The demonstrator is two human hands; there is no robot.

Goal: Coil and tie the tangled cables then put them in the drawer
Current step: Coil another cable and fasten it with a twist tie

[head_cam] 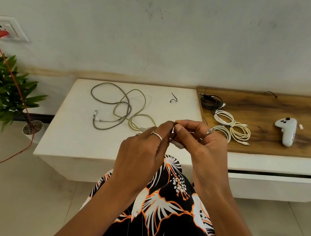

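Two hands met above the white table's [69, 145] near edge | left hand [141, 152] and right hand [205, 145] both pinched a thin black tie [173, 138] around a white cable [177, 145] between their fingertips | tangled cables [119, 108] lay just beyond, on the table.
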